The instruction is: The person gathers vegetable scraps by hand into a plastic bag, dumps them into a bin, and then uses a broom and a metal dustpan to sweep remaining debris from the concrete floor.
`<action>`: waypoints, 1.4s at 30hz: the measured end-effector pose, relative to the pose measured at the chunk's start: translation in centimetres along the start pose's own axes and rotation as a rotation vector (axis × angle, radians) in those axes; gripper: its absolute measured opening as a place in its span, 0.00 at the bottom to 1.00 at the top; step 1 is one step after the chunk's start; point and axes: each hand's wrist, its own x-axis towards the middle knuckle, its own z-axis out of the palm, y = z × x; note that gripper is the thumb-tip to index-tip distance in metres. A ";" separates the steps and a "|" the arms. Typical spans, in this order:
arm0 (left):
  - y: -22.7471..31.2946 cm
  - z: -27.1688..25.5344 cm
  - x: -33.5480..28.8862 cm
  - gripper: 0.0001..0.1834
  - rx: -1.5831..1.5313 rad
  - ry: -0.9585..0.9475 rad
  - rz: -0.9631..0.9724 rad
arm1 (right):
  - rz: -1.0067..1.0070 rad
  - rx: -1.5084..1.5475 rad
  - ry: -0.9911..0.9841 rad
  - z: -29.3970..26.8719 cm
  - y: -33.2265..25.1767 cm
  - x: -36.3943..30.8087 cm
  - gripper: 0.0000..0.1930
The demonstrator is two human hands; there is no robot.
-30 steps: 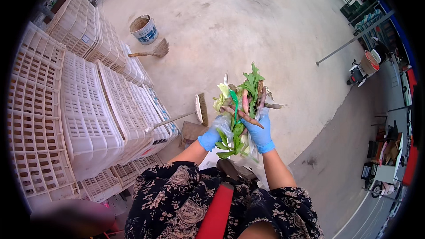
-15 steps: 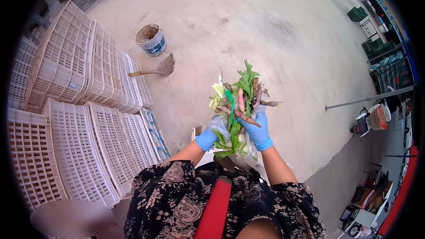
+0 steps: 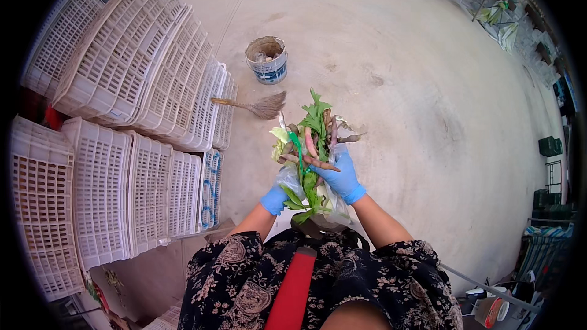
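Between my gloved hands is a bundle of vegetable scraps [image 3: 315, 123]: leafy green stalks, a pale leaf piece and several brownish-purple bean pods. A bright green strip [image 3: 296, 146] runs down among them. Clear plastic film [image 3: 333, 203] wraps part of the bundle. My left hand [image 3: 279, 193], in a blue glove, is closed round its left side, its fingers partly covered by film and leaves. On the right side, my right hand [image 3: 344, 178], also blue-gloved, grips the bundle with the thumb across the pods.
White slatted plastic crates [image 3: 147, 55] stand stacked along the left. Ahead on the concrete floor are a bucket [image 3: 269, 72] with some debris inside and a short straw broom [image 3: 266, 107]. Dark green crates [image 3: 550, 146] and a metal rail [image 3: 489, 290] are at the right.
The view has turned left, so the bucket, broom and crates appear farther right. Both hands keep hold of the bundle, with little change in grip.
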 end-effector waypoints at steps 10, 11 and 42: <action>2.4 -12.1 14.5 0.18 -0.502 0.204 -0.060 | 0.238 -0.017 -0.226 0.4 0.2 23.0 0.36; 2.6 -14.2 16.7 0.17 0.037 0.173 -0.046 | 0.280 0.027 -0.251 0.2 0.4 25.6 0.38; 1.3 -43.6 50.3 0.28 -0.478 0.785 0.078 | 0.333 -0.455 -0.685 2.8 12.0 74.4 0.37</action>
